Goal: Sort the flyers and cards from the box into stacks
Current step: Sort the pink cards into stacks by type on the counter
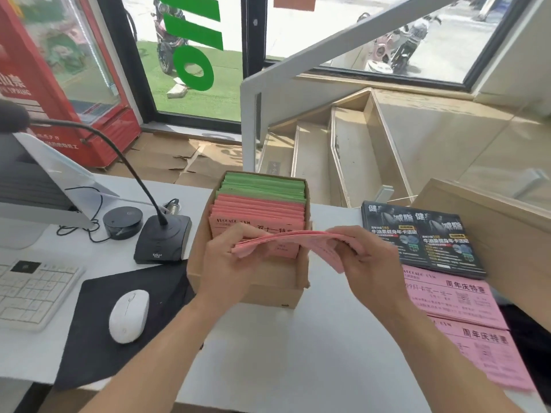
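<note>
An open cardboard box (268, 290) stands on the white desk, packed with upright salmon-pink flyers (256, 216) in front and green flyers (265, 186) behind. Above its front end I hold a bundle of pink flyers (286, 238) flat between both hands. My left hand (229, 263) grips its left edge and my right hand (366, 263) grips its right end, where some sheets bend downward. To the right lie two stacks of pink flyers (456, 296), (489, 356) and dark glossy cards (420, 236) side by side.
A desk microphone (162, 239) on a black base, a round black puck (122, 222), a white mouse (128, 315) on a black mat, a white keyboard (32, 290) and a monitor (35, 186) fill the left side. A wooden ledge (492, 228) borders the right.
</note>
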The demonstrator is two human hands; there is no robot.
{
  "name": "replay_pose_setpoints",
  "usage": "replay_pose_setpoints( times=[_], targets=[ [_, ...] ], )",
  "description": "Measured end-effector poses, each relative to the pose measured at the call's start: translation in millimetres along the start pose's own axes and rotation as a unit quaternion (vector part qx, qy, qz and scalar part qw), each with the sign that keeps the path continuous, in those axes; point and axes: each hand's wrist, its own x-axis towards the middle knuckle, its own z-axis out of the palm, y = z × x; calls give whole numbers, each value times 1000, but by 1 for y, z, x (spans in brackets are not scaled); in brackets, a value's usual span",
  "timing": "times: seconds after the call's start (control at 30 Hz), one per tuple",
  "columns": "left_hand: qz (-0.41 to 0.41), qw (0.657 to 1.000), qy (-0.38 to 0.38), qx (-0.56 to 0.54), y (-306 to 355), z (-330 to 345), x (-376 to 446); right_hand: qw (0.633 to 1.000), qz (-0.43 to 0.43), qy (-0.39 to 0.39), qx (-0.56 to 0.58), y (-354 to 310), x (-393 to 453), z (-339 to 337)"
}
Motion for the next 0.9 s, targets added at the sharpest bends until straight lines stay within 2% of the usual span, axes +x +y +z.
replay_pose_setpoints(
  times=[0.1, 0.2, 0.37, 0.57, 0.7, 0.8, 0.9],
  targets=[
    [-58, 995, -59, -56, 12, 42, -26, 991, 114, -67, 15, 14, -29, -52],
    [-116, 979, -152, -71, 5, 87, -59, 977, 187, -100, -11, 33, -67, -101],
    [-196, 940, -264, -87, 0, 149, -110, 956, 258, -119, -78, 66, -138, -157],
    [-241, 912, -330, -28, 10, 195, -148, 940, 305, -122, -94, 96, -190, -199],
    [-249, 912, -327, 9, 10, 207, -169, 921, 346, -143, -103, 115, -211, -210],
    [-286, 918, -276, 22, 5, 211, -179, 916, 389, -91, -43, 128, -221, -215],
    [-294, 926, -234, 38, 8, 224, -181, 921, 388, -27, 11, 136, -222, -217]
  ],
)
